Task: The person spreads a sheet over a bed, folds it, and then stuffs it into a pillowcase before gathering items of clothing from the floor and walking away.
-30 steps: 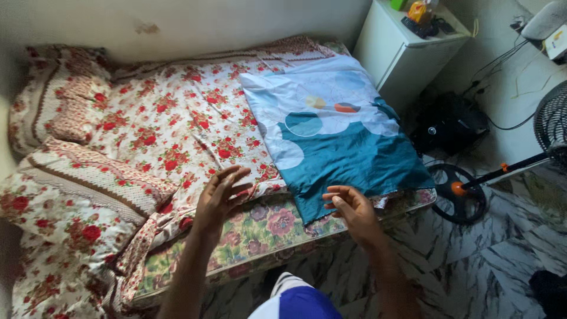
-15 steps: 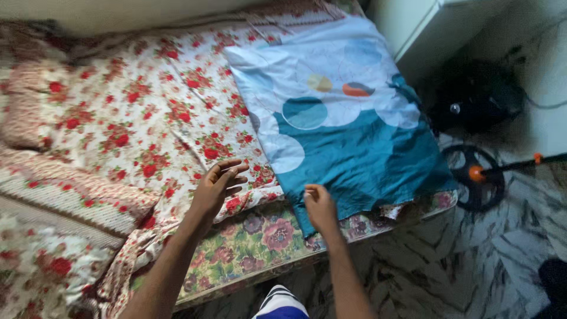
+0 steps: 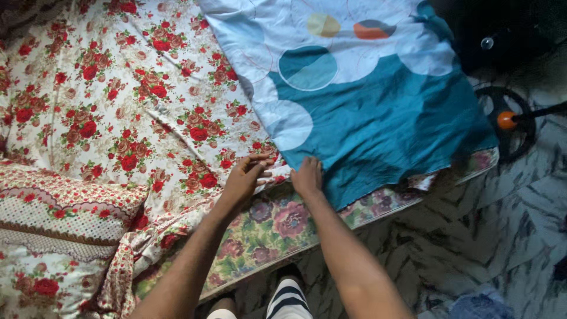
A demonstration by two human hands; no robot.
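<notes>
A teal and white cloth (image 3: pixel 366 112) with coloured circles lies spread over the right part of a bed. My right hand (image 3: pixel 307 176) rests on its near left corner, fingers bent down onto the fabric edge. My left hand (image 3: pixel 247 177) lies just to the left of it, fingers stretched toward the same corner, over the edge of the red-flowered bedsheet (image 3: pixel 142 100). Both hands sit at the near side of the mattress (image 3: pixel 271 227), whose flowered side shows below them.
A patterned pillow (image 3: pixel 59 207) lies at the left with another below it. A black fan base (image 3: pixel 511 121) with an orange knob stands on the marbled floor (image 3: pixel 472 236) at the right. My feet in striped socks (image 3: pixel 289 298) are at the bed's side.
The view has moved closer and lower over the bed. Both hands came together at the teal cloth's near corner; the left hand moved right, the right hand settled on the cloth's edge.
</notes>
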